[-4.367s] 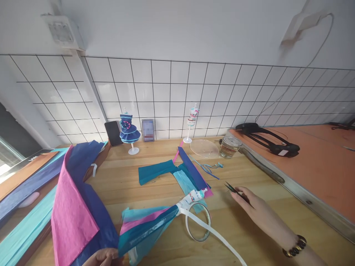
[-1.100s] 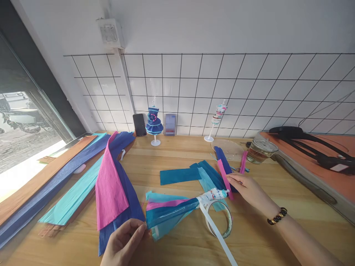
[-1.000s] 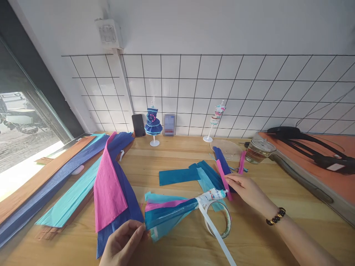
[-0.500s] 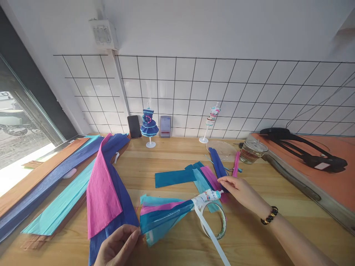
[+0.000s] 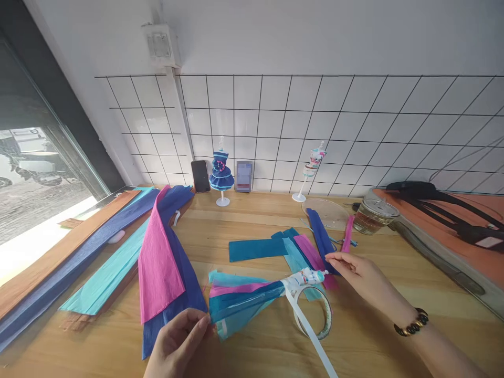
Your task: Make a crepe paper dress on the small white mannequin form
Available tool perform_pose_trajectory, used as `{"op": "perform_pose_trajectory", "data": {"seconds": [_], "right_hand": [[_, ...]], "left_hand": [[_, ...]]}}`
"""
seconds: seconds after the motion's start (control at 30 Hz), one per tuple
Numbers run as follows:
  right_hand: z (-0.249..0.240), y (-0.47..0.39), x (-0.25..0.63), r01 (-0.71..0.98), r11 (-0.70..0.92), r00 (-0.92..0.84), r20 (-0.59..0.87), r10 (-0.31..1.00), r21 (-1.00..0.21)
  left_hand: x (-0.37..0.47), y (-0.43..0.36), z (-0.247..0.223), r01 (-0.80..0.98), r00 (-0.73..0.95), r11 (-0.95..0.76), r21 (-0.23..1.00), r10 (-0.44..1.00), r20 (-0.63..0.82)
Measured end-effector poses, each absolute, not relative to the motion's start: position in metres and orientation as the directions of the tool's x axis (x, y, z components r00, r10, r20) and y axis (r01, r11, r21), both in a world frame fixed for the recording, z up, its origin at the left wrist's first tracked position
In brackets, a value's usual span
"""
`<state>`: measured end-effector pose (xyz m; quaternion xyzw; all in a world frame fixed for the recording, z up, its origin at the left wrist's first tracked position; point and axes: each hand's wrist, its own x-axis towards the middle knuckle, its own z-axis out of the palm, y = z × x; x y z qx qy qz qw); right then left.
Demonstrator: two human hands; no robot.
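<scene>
A small white patterned dress form (image 5: 307,277) lies on its side, with a fan of teal, pink and light blue paper (image 5: 244,302) spreading left from it. My left hand (image 5: 183,336) is closed, thumb and forefinger pinched at the fan's left edge; what they hold is too small to make out. My right hand (image 5: 356,270) has its fingertips together at the lower end of a dark blue strip (image 5: 321,233). A roll of white tape (image 5: 328,317) lies beneath the form, its loose end running toward the front edge.
Long paper strips (image 5: 94,236) and a folded pink sheet (image 5: 159,273) cover the left. At the back stand a phone (image 5: 200,176), a blue-dressed form (image 5: 221,178) and another form (image 5: 311,168). A glass jar (image 5: 374,215) and an orange surface (image 5: 464,210) are at right.
The view has shifted slightly, so that most things appear farther right. Both hands keep nearly the same places beside the papers.
</scene>
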<state>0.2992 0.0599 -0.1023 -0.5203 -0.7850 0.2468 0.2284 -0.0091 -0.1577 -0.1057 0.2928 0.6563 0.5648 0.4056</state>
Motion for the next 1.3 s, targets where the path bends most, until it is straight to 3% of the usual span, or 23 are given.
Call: {"op": "perform_pose_trajectory", "data": {"seconds": [0.4,0.8,1.3], "right_hand": [[-0.075,-0.002,0.253,0.587,0.599,-0.599,0.205,0.774,-0.545],[-0.092,0.001,0.258,0.569,0.678,-0.622,0.295,0.725,-0.466],[-0.096,0.001,0.256,0.573,0.721,-0.670,0.284,0.686,-0.389]], "left_hand": [[-0.011,-0.159,-0.114,-0.104,-0.485,0.172,0.980,0.851,-0.201],[-0.011,-0.159,-0.111,-0.089,-0.483,0.158,0.983,0.857,-0.182],[-0.014,-0.160,-0.115,-0.070,-0.453,0.164,0.984,0.873,-0.178]]}}
